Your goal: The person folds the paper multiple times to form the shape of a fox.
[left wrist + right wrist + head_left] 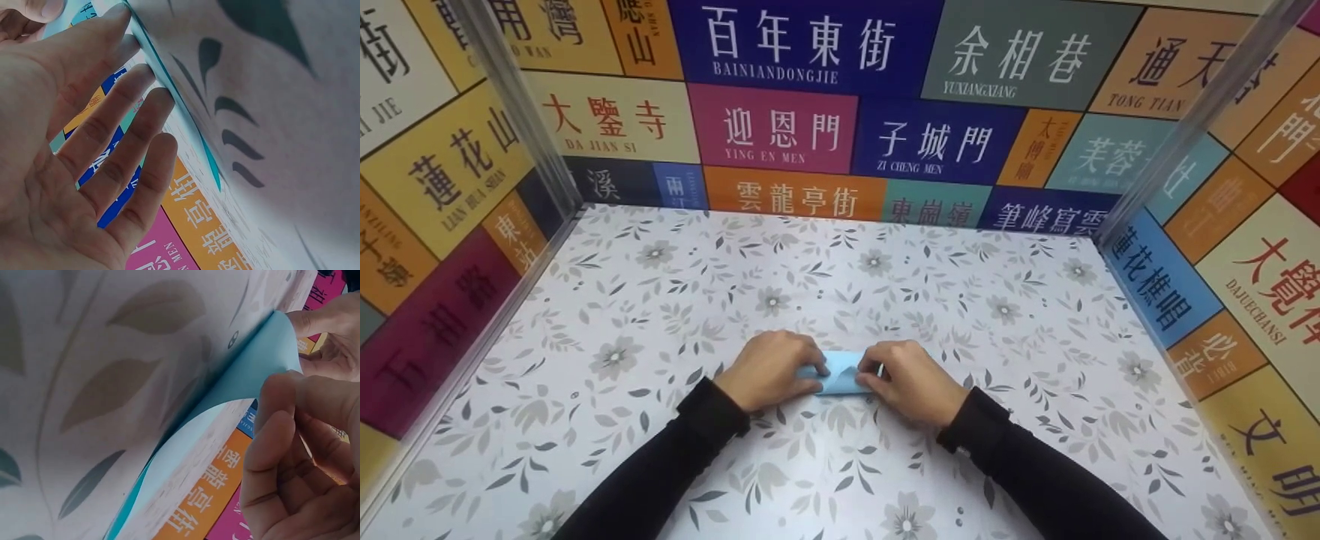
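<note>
A small light-blue sheet of paper (840, 369) lies on the table between the two hands, with one part curled up and over. My left hand (776, 369) holds the paper's left end between thumb and forefinger; its other fingers (154, 169) extend loosely beside it. At the right end, my right hand (919, 381) pinches the raised edge between thumb and bent forefinger. In the right wrist view the blue paper (253, 365) arches up from the table, its paler inner side showing. The left wrist view catches only a thin strip of the paper (209, 160).
White tabletop (855, 457) printed with grey flowers and leaves extends all around the hands. Upright panels of coloured signs with Chinese lettering (780, 131) stand at the back and both sides. Clear strips (521, 120) run along the panel corners.
</note>
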A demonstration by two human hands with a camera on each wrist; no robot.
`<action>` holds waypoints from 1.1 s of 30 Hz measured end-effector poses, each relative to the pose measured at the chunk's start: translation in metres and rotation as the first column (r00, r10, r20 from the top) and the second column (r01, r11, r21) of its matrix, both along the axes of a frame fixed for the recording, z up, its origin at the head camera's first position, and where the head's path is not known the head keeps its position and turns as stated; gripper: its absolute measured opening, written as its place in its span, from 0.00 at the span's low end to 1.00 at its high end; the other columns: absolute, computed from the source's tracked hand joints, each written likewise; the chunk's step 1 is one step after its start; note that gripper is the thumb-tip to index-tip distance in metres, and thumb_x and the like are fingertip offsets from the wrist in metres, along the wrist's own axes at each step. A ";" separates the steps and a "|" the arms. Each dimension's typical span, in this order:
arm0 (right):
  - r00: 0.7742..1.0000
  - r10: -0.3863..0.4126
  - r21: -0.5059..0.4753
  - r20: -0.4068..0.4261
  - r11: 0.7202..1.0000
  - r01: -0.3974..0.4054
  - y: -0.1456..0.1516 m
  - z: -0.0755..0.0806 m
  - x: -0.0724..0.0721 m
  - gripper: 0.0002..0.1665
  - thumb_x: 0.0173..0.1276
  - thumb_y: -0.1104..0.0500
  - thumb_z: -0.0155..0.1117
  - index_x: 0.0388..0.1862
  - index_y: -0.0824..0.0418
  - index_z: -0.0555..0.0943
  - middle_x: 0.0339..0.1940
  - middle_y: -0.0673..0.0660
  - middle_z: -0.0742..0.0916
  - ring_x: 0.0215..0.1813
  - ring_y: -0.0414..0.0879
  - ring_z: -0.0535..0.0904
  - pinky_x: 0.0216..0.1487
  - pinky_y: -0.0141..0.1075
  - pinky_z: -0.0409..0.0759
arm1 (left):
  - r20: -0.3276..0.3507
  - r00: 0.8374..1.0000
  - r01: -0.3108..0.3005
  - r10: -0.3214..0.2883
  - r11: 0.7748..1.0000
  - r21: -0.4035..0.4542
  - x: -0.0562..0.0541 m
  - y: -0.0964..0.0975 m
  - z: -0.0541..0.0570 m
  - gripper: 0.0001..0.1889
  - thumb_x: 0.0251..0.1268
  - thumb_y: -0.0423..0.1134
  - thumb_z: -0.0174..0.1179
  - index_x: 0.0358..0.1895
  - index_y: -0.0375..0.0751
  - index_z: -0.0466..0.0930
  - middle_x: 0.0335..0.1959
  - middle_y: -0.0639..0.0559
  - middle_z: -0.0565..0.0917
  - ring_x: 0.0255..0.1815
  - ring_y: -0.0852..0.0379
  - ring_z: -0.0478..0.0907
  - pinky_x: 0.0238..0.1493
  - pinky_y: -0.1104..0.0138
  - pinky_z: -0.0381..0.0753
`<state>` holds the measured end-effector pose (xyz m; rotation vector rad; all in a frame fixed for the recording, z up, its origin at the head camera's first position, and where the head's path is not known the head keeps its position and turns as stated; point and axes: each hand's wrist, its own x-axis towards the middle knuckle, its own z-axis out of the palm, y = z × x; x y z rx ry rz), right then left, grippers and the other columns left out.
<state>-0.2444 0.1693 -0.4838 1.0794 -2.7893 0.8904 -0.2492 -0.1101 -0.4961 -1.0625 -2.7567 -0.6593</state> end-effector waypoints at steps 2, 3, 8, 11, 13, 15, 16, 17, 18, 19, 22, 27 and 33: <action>0.999 -0.010 -0.004 0.039 1.000 0.010 0.000 0.000 -0.003 0.02 0.79 0.61 0.81 0.42 0.56 0.95 0.38 0.50 0.96 0.37 0.38 0.88 0.42 0.33 0.88 | -0.002 1.000 0.000 0.000 1.000 0.000 0.000 0.000 0.000 0.09 0.67 0.43 0.85 0.48 0.51 1.00 0.49 0.53 0.99 0.52 0.47 0.97 0.56 0.50 0.94; 0.998 -0.012 -0.003 0.056 1.000 0.012 0.000 0.000 -0.004 0.02 0.79 0.60 0.81 0.42 0.57 0.95 0.37 0.50 0.96 0.37 0.37 0.87 0.41 0.32 0.87 | -0.004 1.000 0.000 0.000 1.000 0.000 0.000 0.000 0.000 0.09 0.67 0.42 0.85 0.48 0.51 1.00 0.49 0.53 0.99 0.52 0.47 0.97 0.56 0.50 0.94; 0.995 -0.015 -0.012 0.097 1.000 0.016 0.002 0.000 -0.009 0.03 0.79 0.60 0.81 0.41 0.57 0.96 0.36 0.51 0.96 0.33 0.35 0.84 0.37 0.29 0.83 | 0.001 1.000 -0.001 0.001 1.000 0.004 0.000 -0.001 0.000 0.08 0.69 0.40 0.83 0.48 0.50 1.00 0.49 0.53 0.99 0.53 0.48 0.97 0.58 0.50 0.95; 0.993 -0.035 -0.017 0.113 0.999 0.037 0.003 0.000 -0.012 0.02 0.77 0.59 0.82 0.42 0.56 0.96 0.36 0.51 0.96 0.32 0.35 0.83 0.37 0.29 0.81 | 0.018 1.000 -0.005 0.005 1.000 0.016 0.000 -0.001 0.000 0.06 0.71 0.39 0.82 0.48 0.49 1.00 0.49 0.53 0.99 0.54 0.48 0.97 0.59 0.50 0.95; 0.991 -0.050 -0.017 0.125 0.998 0.053 0.003 0.000 -0.014 0.02 0.77 0.58 0.82 0.43 0.56 0.97 0.37 0.51 0.97 0.33 0.35 0.83 0.39 0.30 0.82 | 0.024 1.000 -0.008 0.008 1.000 0.024 0.000 -0.001 0.000 0.06 0.73 0.38 0.81 0.48 0.48 1.00 0.49 0.52 0.99 0.54 0.48 0.97 0.58 0.50 0.95; 0.989 -0.064 -0.015 0.133 0.998 0.067 0.003 0.000 -0.017 0.03 0.76 0.58 0.83 0.44 0.56 0.97 0.39 0.51 0.97 0.35 0.35 0.83 0.41 0.30 0.82 | 0.021 1.000 -0.012 0.012 1.000 0.027 0.000 0.000 0.000 0.05 0.74 0.38 0.80 0.48 0.47 1.00 0.48 0.52 1.00 0.53 0.48 0.97 0.58 0.50 0.95; 0.988 -0.069 -0.014 0.136 0.997 0.072 0.003 0.000 -0.018 0.02 0.76 0.58 0.83 0.43 0.56 0.97 0.39 0.52 0.97 0.35 0.35 0.83 0.41 0.30 0.82 | 0.020 1.000 -0.015 0.014 1.000 0.027 0.000 0.000 0.000 0.05 0.75 0.38 0.79 0.48 0.47 0.99 0.48 0.51 1.00 0.53 0.48 0.97 0.58 0.50 0.95; 0.988 -0.072 -0.012 0.139 0.997 0.074 0.002 0.000 -0.019 0.03 0.77 0.58 0.83 0.43 0.56 0.97 0.39 0.52 0.97 0.35 0.35 0.83 0.41 0.30 0.82 | 0.017 1.000 -0.017 0.016 1.000 0.025 0.000 0.000 0.000 0.05 0.76 0.39 0.78 0.48 0.47 0.99 0.48 0.51 1.00 0.52 0.47 0.97 0.58 0.50 0.95; 0.987 -0.074 -0.009 0.140 0.997 0.076 0.002 -0.001 -0.021 0.04 0.77 0.58 0.83 0.43 0.57 0.97 0.39 0.52 0.97 0.34 0.35 0.82 0.40 0.30 0.82 | 0.014 1.000 -0.019 0.019 1.000 0.024 0.000 0.001 0.000 0.05 0.76 0.39 0.78 0.49 0.46 0.99 0.48 0.51 1.00 0.52 0.47 0.97 0.57 0.49 0.95; 0.988 -0.074 -0.005 0.137 0.997 0.076 0.001 -0.001 -0.022 0.04 0.77 0.58 0.83 0.42 0.57 0.97 0.39 0.52 0.97 0.34 0.35 0.82 0.40 0.30 0.82 | 0.013 1.000 -0.023 0.022 0.999 0.023 0.000 0.001 0.000 0.05 0.77 0.39 0.77 0.49 0.46 0.99 0.48 0.50 1.00 0.51 0.47 0.97 0.57 0.49 0.95; 0.989 -0.076 0.008 0.127 0.997 0.075 -0.001 -0.001 -0.027 0.03 0.77 0.59 0.83 0.42 0.58 0.96 0.38 0.53 0.98 0.33 0.35 0.83 0.40 0.31 0.82 | 0.012 0.999 -0.037 0.037 0.999 0.019 0.000 0.002 0.000 0.06 0.78 0.40 0.77 0.50 0.46 0.99 0.48 0.50 1.00 0.51 0.46 0.97 0.56 0.49 0.95; 0.990 -0.083 0.056 0.118 0.996 0.076 -0.003 -0.003 -0.036 0.03 0.76 0.59 0.84 0.42 0.57 0.96 0.38 0.52 0.98 0.37 0.39 0.87 0.45 0.36 0.86 | 0.011 0.998 -0.056 0.055 0.998 0.011 -0.001 0.003 -0.002 0.06 0.79 0.41 0.76 0.51 0.47 0.98 0.49 0.50 1.00 0.50 0.45 0.97 0.55 0.48 0.95; 0.990 -0.068 0.058 0.127 0.996 0.061 -0.004 -0.007 -0.044 0.03 0.74 0.61 0.84 0.41 0.59 0.96 0.36 0.53 0.97 0.38 0.42 0.89 0.47 0.39 0.88 | 0.035 0.996 -0.080 0.080 0.997 0.000 -0.001 0.004 -0.002 0.07 0.81 0.41 0.74 0.54 0.49 0.97 0.52 0.51 0.99 0.51 0.43 0.97 0.56 0.47 0.94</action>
